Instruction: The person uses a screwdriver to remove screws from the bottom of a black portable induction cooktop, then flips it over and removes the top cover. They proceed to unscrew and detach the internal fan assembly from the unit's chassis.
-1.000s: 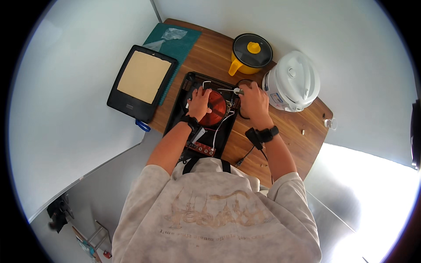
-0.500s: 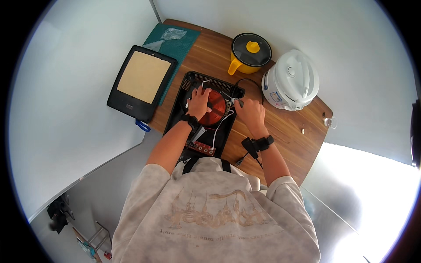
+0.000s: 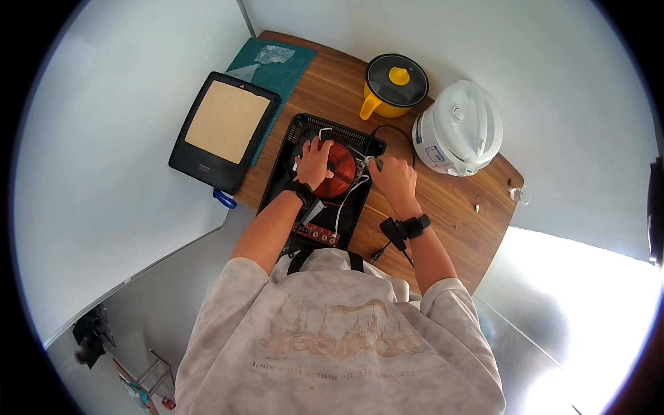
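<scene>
An opened induction cooker point(image 3: 351, 214) lies in front of me, its black shell exposing a round copper-coloured coil point(image 3: 343, 181). My left hand point(image 3: 315, 164) rests on the left part of this coil with its fingers spread. At the right side of the shell, my right hand point(image 3: 395, 178) is closed around a small dark-handled tool point(image 3: 377, 164). Its tip meets the white wires and small parts beside the coil, too small to make out. A white wire point(image 3: 338, 216) runs down to a reddish circuit board point(image 3: 319, 234) at the near end.
To the left, the cooker's black top panel point(image 3: 187, 164) with a tan sheet overlaps a green cutting mat point(image 3: 299, 61). A yellow pot point(image 3: 389, 107) and a white rice cooker point(image 3: 443, 131) stand behind. A small clear cup point(image 3: 523, 195) sits at the right edge; a plug point(image 3: 377, 255) lies near me.
My right hand has shifted very slightly to the left at the same spot beside the coil. The left hand has stayed in place.
</scene>
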Tool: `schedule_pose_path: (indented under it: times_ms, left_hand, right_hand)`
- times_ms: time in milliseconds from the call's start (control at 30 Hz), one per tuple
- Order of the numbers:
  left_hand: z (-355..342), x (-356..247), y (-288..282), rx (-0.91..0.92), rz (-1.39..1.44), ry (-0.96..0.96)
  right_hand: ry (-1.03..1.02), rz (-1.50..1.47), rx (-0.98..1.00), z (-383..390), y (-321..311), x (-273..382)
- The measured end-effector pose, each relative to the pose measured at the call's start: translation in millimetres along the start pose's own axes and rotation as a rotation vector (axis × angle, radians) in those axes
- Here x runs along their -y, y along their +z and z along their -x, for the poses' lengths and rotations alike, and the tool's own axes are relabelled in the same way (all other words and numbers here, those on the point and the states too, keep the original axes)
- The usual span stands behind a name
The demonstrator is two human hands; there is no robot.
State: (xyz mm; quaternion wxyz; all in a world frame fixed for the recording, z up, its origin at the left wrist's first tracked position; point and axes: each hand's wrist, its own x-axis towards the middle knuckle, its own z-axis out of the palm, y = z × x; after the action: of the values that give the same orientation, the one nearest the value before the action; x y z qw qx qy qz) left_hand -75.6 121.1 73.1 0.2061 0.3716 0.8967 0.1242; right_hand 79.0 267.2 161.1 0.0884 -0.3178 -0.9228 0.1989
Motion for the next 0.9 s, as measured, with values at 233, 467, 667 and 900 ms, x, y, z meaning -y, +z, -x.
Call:
schedule_pose_path:
  times_ms: [233,467,667,900]
  left_hand:
    - [0.2,-0.7,-0.5,0.007,0.000,-0.006]
    - [-0.5,1.3,0.7,0.004,0.045,-0.006]
    - [-1.8,3.3,4.3,-0.004,0.050,-0.009]
    - [-2.3,2.7,2.8,0.006,0.065,-0.011]
  right_hand:
    - [-0.036,0.084,0.026,-0.4,3.4,5.4]
    - [-0.149,0.233,0.113,-16.1,-8.4,28.7]
    - [-0.248,0.510,0.043,-33.5,-8.8,28.8]
    - [-0.472,0.515,-0.127,-57.0,-4.6,55.8]
